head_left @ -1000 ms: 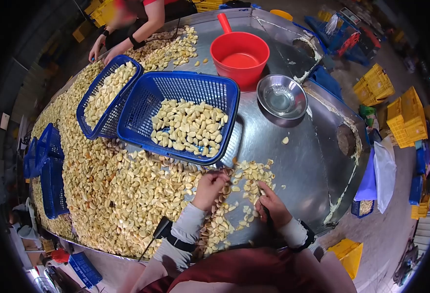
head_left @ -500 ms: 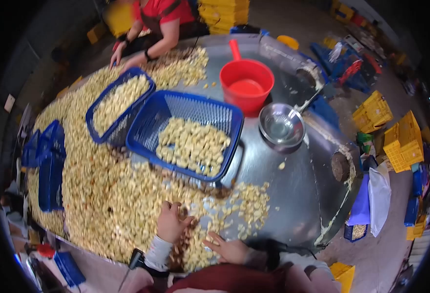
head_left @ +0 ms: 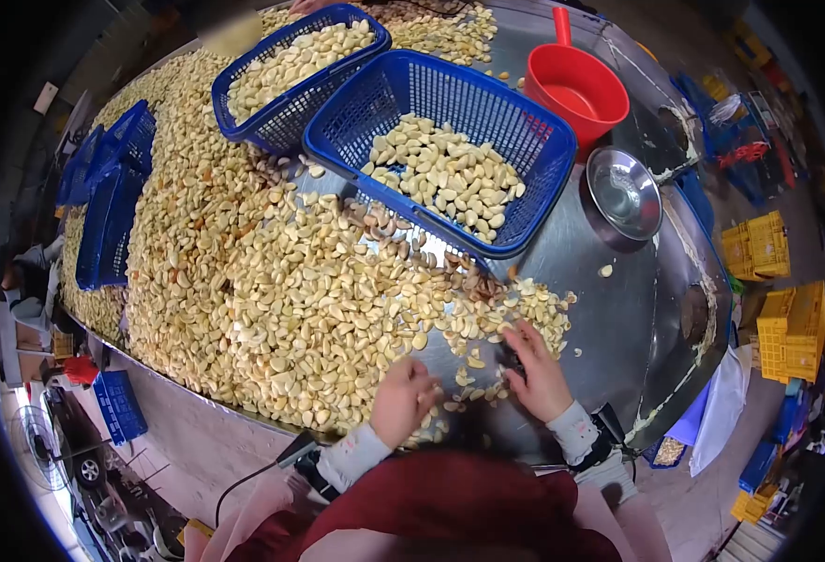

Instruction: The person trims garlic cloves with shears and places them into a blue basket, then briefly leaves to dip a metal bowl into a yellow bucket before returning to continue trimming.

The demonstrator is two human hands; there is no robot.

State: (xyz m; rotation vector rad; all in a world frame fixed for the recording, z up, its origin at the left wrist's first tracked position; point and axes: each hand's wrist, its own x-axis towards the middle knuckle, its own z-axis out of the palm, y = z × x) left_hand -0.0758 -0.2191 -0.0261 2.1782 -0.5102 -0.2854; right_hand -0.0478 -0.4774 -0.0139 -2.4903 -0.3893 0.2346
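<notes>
My left hand (head_left: 403,401) is at the near edge of a wide heap of pale peeled kernels (head_left: 309,309), its fingers curled in. Whether a kernel is pinched there I cannot tell. To its right, my right hand (head_left: 539,379) has fingers and thumb apart, fingertips at the edge of a small scatter of kernels (head_left: 542,314). Between the two hands, several loose kernels lie on the metal table (head_left: 609,323). Beyond them stands a blue mesh basket (head_left: 337,155), partly filled with larger pale kernels.
A second blue basket (head_left: 272,131), well filled with kernels, stands at the back left. A red dipper (head_left: 576,89) and a steel bowl (head_left: 624,194) are right of the baskets. More blue baskets (head_left: 112,220) rest at the far left. Yellow crates (head_left: 792,332) stand on the floor.
The view has swung, bringing the table closer. My left hand has drawn back from the heap towards me. My right hand has moved forward to the scattered kernels.
</notes>
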